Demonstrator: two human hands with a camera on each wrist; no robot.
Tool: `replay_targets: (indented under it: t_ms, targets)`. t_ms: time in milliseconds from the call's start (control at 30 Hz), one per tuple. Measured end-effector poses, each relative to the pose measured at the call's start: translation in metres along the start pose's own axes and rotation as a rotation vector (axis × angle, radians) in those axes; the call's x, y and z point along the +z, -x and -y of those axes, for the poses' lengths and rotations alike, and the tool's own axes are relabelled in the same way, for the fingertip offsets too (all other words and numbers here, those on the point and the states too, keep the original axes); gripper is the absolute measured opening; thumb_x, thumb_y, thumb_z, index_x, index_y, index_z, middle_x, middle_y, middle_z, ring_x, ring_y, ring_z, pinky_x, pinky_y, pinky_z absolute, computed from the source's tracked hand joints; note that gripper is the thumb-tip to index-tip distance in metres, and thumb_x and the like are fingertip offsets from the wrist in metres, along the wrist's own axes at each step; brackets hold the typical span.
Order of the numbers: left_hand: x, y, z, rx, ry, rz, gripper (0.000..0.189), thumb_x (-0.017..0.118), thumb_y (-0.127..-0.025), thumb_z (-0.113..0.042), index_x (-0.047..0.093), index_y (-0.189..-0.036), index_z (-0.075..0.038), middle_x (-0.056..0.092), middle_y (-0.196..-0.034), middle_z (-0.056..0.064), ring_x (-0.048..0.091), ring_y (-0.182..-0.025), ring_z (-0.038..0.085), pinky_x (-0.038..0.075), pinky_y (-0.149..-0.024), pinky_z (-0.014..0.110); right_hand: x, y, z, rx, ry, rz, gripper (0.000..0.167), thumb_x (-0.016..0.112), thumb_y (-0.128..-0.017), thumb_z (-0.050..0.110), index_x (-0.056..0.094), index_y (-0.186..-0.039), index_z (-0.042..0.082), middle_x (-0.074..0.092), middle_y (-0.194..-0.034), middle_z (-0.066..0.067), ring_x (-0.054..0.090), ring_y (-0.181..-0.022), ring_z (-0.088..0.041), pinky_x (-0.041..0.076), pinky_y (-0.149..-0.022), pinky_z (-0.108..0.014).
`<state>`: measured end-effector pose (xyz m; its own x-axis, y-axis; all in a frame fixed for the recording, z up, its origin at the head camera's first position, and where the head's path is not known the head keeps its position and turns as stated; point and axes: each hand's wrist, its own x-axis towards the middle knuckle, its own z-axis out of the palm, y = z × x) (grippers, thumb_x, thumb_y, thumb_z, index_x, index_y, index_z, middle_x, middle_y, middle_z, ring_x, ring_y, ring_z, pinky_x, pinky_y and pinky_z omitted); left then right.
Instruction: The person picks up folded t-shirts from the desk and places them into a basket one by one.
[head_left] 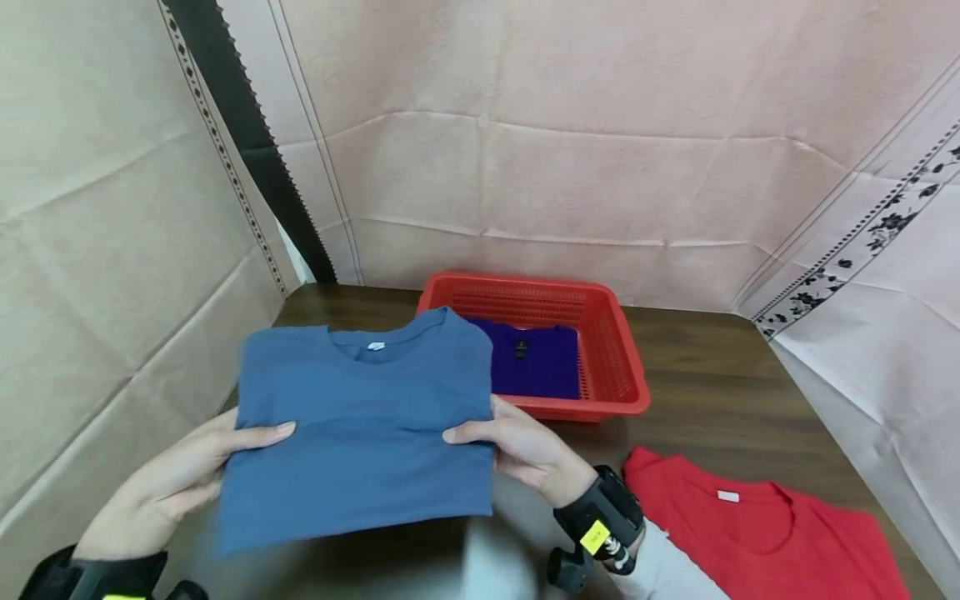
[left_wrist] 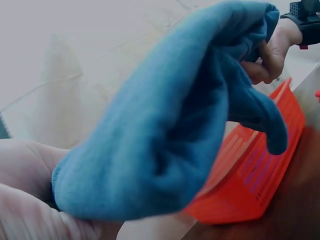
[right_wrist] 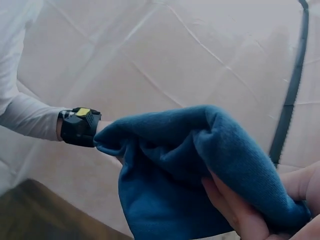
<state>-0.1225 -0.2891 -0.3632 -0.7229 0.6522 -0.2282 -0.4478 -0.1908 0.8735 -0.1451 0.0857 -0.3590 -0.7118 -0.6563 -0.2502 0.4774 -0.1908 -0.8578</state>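
A folded blue T-shirt [head_left: 360,450] hangs in the air between both hands, its collar with a white label toward the back. My left hand [head_left: 168,483] grips its left side, thumb on top and fingers underneath. On the opposite side my right hand [head_left: 528,446] pinches the shirt the same way. The left wrist view shows the blue fabric [left_wrist: 140,130] bunched in folds, with the right hand [left_wrist: 272,57] at its far end. In the right wrist view, fingers [right_wrist: 232,207] press under the cloth. The shirt partly overlaps the red basket [head_left: 630,367].
Inside the basket lies a folded dark purple T-shirt [head_left: 536,367]. A red T-shirt [head_left: 757,525] is spread at the right, beside the right forearm. The brown wooden table [head_left: 697,375] is bordered by hanging pale cloth [head_left: 585,183] at the back and sides.
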Motion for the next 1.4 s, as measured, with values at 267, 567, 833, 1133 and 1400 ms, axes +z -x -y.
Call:
replay_targets:
  t_ms: [267, 567, 833, 1133, 1400]
  targets:
    - [0.030, -0.058, -0.023, -0.026, -0.099, -0.091, 0.076, 0.052, -0.106, -0.014, -0.004, -0.158, -0.009, 0.046, -0.146, 0.009, 0.061, -0.123, 0.024, 0.051, -0.104, 0.042, -0.039, 0.022, 0.025, -0.025, 0.015, -0.070, 0.072, 0.056, -0.096, -0.002, 0.020, -0.156, 0.012, 0.037, -0.152, -0.016, 0.049, -0.131, -0.030, 0.047, -0.107, -0.046]
    - [0.050, -0.140, -0.046, -0.024, -0.041, -0.052, 0.064, 0.050, -0.106, -0.005, 0.011, -0.156, -0.012, 0.045, -0.141, 0.012, 0.062, -0.115, 0.020, 0.053, -0.099, 0.038, -0.090, 0.042, 0.064, -0.050, 0.023, -0.162, 0.061, 0.051, -0.102, 0.002, 0.022, -0.154, 0.015, 0.036, -0.150, -0.011, 0.045, -0.132, -0.029, 0.052, -0.101, -0.041]
    - [0.059, -0.213, -0.058, -0.050, -0.023, -0.072, 0.066, 0.046, -0.106, -0.001, 0.010, -0.160, -0.015, 0.036, -0.152, 0.012, 0.050, -0.128, 0.024, 0.049, -0.105, 0.040, -0.143, 0.035, 0.089, -0.032, -0.043, -0.260, 0.059, 0.049, -0.100, -0.005, 0.020, -0.148, 0.015, 0.043, -0.136, -0.010, 0.065, -0.110, -0.021, 0.058, -0.091, -0.036]
    - [0.047, -0.273, -0.038, -0.160, 0.035, -0.227, 0.072, 0.053, -0.103, -0.002, 0.012, -0.161, -0.013, 0.034, -0.157, 0.014, 0.041, -0.139, 0.032, 0.035, -0.117, 0.050, -0.186, 0.015, 0.081, 0.049, 0.002, -0.429, 0.064, 0.053, -0.101, -0.002, 0.016, -0.153, 0.007, 0.041, -0.137, -0.011, 0.067, -0.102, -0.020, 0.059, -0.089, -0.035]
    - [0.044, -0.296, -0.019, -0.191, -0.061, -0.323, 0.069, 0.052, -0.102, 0.002, 0.018, -0.160, -0.008, 0.035, -0.158, 0.018, 0.038, -0.143, 0.034, 0.032, -0.119, 0.050, -0.195, 0.000, 0.062, 0.031, 0.352, -0.468, 0.075, 0.050, -0.100, -0.004, 0.009, -0.162, 0.004, 0.027, -0.160, -0.023, 0.039, -0.139, -0.037, 0.042, -0.111, -0.048]
